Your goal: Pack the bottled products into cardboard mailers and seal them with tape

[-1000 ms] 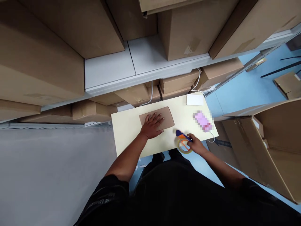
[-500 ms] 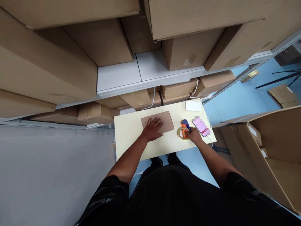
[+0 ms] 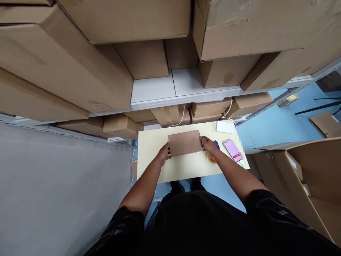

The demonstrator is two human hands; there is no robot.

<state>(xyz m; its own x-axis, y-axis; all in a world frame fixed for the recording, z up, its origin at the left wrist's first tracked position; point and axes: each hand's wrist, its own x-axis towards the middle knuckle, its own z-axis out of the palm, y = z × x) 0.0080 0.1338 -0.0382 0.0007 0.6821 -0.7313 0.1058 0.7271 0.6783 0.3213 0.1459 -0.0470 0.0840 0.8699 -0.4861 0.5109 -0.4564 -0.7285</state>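
A flat brown cardboard box (image 3: 185, 143) is held between my two hands over the cream table (image 3: 151, 167). My left hand (image 3: 163, 153) grips its left edge, fingers along the side. At the opposite short edge, my right hand (image 3: 208, 144) closes on the right side, thumb near the top. Partly covered by my right hand and forearm, an orange and blue tape dispenser (image 3: 212, 159) with a yellowish tape roll (image 3: 209, 156) lies on the table. Whether the box's underside touches the table, I cannot tell.
A phone (image 3: 232, 149) with a pink screen and a white box (image 3: 225, 126) lie at the table's right. Shelves (image 3: 151, 89) with cardboard boxes (image 3: 157, 21) rise beyond the table. A large open carton (image 3: 282, 177) stands at the right, a grey wall (image 3: 64, 188) at the left.
My right hand has let go of the tape dispenser and moved left onto the box's right edge. My left hand has slid from the box's top to its left edge. The view has shifted.
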